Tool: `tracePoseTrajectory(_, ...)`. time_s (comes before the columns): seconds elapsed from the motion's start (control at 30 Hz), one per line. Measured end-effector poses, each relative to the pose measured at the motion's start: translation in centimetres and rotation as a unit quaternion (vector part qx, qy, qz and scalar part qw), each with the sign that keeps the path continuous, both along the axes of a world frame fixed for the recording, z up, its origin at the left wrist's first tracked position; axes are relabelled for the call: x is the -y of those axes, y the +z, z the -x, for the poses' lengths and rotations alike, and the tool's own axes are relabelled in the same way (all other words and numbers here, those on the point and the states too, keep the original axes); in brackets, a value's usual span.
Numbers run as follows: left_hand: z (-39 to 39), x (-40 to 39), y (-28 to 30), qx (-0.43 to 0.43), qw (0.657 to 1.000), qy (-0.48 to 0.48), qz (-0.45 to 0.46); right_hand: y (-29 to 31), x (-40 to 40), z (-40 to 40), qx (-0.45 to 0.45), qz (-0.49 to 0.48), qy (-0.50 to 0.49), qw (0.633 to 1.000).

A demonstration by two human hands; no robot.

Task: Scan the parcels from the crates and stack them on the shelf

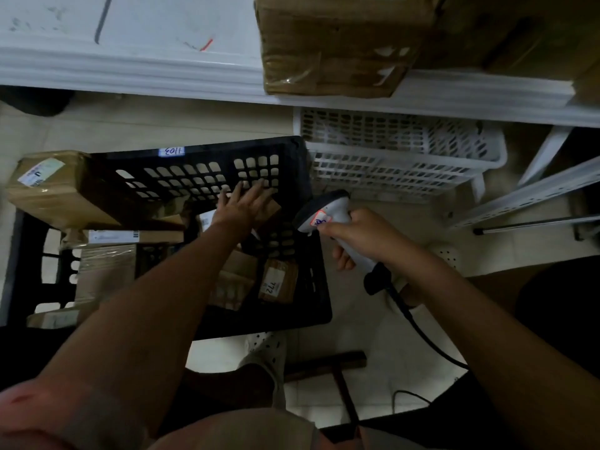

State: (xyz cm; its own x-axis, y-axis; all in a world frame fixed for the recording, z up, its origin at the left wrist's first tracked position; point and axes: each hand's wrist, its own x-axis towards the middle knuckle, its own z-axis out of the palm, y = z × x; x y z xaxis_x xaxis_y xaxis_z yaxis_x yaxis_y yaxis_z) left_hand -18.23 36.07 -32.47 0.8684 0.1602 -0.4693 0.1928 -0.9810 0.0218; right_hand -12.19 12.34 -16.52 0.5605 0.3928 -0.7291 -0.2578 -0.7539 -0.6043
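A black plastic crate (201, 177) stands on the floor with several brown parcels inside, one marked 772 (276, 284). My left hand (246, 203) reaches into the crate with straight fingers lying on a small brown parcel (271, 211) by the far wall. My right hand (360, 238) grips a grey-white barcode scanner (328, 212) just right of the crate, its head pointing toward the crate. The scanner's black cable (418, 329) trails down to the right. A large taped brown parcel (337, 43) sits on the white shelf (130, 69) above.
A second black crate (29, 271) at the left holds more parcels, with a big labelled box (52, 186) on top. A white crate (399, 157) sits under the shelf at right. A white shelf leg and rail (532, 193) are at far right.
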Motion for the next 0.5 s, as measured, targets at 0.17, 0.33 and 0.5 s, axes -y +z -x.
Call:
tracePoseTrajectory(0.17,-0.1,-0.9,-1.1,-0.08,0.996,-0.03,0.0,-0.4,0.4,-0.4,-0.002,-0.006,-0.008,1.0)
tracePoseTrajectory(0.33,0.5,0.3,-0.7,-0.073,0.997,0.036,-0.018,-0.5,0.9,-0.6,-0.006,-0.003,-0.017,1.0)
tracePoseTrajectory(0.5,0.6,1.6,-1.1,-0.023,0.999,0.036,0.001,0.0,1.3,-0.8,-0.007,-0.008,-0.023,1.0)
